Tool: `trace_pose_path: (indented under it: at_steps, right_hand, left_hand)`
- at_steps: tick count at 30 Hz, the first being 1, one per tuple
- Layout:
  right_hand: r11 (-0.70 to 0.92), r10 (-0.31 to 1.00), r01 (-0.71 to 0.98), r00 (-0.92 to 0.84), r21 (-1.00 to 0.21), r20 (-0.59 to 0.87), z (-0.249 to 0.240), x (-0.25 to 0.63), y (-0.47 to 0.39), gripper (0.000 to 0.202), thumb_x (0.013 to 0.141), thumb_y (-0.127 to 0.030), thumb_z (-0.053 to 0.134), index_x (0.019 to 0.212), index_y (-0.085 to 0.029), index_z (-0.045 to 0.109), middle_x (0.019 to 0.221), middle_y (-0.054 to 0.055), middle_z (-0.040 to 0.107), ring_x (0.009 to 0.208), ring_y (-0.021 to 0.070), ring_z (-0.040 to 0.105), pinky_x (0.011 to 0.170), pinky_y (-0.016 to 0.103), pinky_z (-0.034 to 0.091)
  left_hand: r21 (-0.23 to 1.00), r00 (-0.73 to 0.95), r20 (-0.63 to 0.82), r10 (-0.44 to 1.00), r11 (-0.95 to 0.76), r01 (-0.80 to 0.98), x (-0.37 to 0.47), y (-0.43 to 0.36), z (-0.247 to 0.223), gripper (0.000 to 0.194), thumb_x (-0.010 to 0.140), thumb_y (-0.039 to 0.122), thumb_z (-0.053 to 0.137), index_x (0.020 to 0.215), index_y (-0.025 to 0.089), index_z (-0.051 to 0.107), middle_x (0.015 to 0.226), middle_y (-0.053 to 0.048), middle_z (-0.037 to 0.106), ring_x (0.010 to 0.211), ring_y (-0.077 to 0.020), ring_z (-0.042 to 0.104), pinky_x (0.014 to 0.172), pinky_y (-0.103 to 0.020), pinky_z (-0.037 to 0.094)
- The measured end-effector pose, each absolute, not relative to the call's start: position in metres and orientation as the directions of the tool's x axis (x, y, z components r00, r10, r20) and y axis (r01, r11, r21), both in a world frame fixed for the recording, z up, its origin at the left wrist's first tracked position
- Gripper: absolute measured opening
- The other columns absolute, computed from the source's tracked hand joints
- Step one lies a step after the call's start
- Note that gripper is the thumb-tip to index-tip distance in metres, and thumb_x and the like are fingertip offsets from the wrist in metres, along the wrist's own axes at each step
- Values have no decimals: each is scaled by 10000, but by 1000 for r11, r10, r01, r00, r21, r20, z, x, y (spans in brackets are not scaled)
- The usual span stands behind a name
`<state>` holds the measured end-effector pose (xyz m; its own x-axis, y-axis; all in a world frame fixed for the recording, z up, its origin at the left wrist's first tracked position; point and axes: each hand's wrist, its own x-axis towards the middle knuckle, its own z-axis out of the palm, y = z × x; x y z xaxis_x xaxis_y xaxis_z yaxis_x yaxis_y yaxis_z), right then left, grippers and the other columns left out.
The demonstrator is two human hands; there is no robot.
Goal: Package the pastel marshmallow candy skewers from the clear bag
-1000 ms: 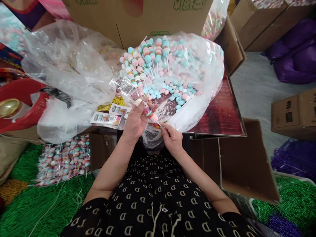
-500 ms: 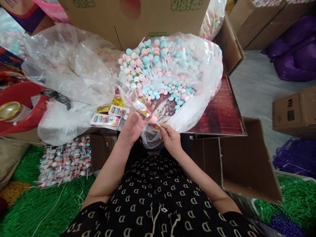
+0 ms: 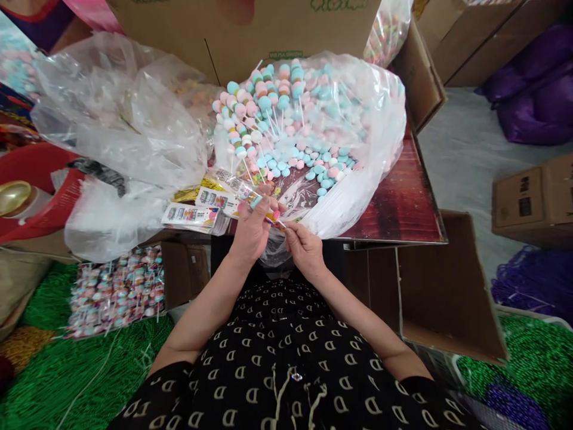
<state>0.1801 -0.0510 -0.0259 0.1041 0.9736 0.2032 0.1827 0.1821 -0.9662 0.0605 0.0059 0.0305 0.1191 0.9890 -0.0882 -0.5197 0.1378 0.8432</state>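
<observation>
My left hand is closed around a marshmallow-like candy skewer in a clear printed wrapper, which reaches up and left past my fingers. Most of the skewer is hidden by those fingers. At its lower end, my right hand pinches the stick with thumb and forefinger. Just left of my hands lie stacks of printed clear wrappers and gold twist ties. Beyond them, several unwrapped candy skewers lean on a clear bag of loose pink and blue candies.
White sticks lie at the right on the dark red table. A large carton stands behind. A red basin is at the left. Wrapped skewers fill a box below left; an open carton sits below right.
My left fingers have closed further over the wrapped skewer and now cover more of it. Both hands stay close together; my right hand has shifted slightly left.
</observation>
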Motion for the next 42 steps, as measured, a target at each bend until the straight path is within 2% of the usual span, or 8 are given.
trace_pose_path:
  at_steps: [5,7,12,20,23,29,36,42]
  right_hand:
    - [172,983,124,48,-977,179,-26,182,-51,373,1047,-546,493,1091,-243,707,558,-61,532,460,118,486,516,260,472]
    - [172,983,97,45,-980,177,-27,182,-51,375,1045,-556,493,1074,-241,694,538,-71,517,443,113,467,499,254,454]
    - [166,984,135,37,-977,172,-22,181,-50,351,1053,-526,489,976,-236,673,539,-62,535,456,117,482,511,260,444]
    - [66,998,48,-18,-997,66,-11,190,-50,290,1039,-474,535,1073,-218,665,700,-31,672,515,110,572,522,243,474]
    - [88,996,23,23,-996,89,-10,189,-49,289,1056,-484,505,1066,-231,642,704,-26,678,506,118,582,517,256,487]
    - [167,985,138,29,-976,172,-9,194,-48,299,1076,-494,470,1188,-243,588,694,-23,676,513,144,595,530,291,504]
    - [169,982,198,49,-966,182,-11,193,-49,292,1081,-505,450,1109,-253,595,707,-20,671,516,139,585,548,299,521]
    - [195,977,210,41,-958,208,-10,195,-47,412,1079,-419,461,1446,-248,538,716,-17,683,516,147,575,562,308,546]
  left_hand:
    - [845,226,-71,972,179,-504,48,4,30,545,747,616,860,1126,264,691,1042,-57,777,1100,-251,727,964,-404,573]
    - [843,190,-30,981,127,-522,44,8,33,521,764,603,853,1123,262,690,1029,-52,784,1140,-260,729,995,-416,568]
    - [859,180,-70,981,151,-489,53,9,31,338,817,501,837,960,234,688,728,16,706,1003,-233,773,967,-404,595]
    - [867,185,-58,981,142,-478,52,10,28,385,787,521,863,998,236,716,803,-1,745,960,-216,759,926,-375,589]
    - [911,254,-55,966,152,-382,50,7,22,388,761,520,883,995,242,745,868,-7,768,909,-191,732,874,-325,566]
    - [997,192,19,981,-5,-71,45,4,18,297,883,490,776,827,199,752,824,-19,731,820,-161,651,831,-286,506]
    - [977,238,0,971,51,-208,47,4,12,284,903,510,748,868,234,689,749,17,651,725,-143,613,742,-278,505]
    - [996,272,0,962,24,-87,45,2,10,306,930,490,716,781,224,695,677,10,639,660,-147,580,687,-298,473]
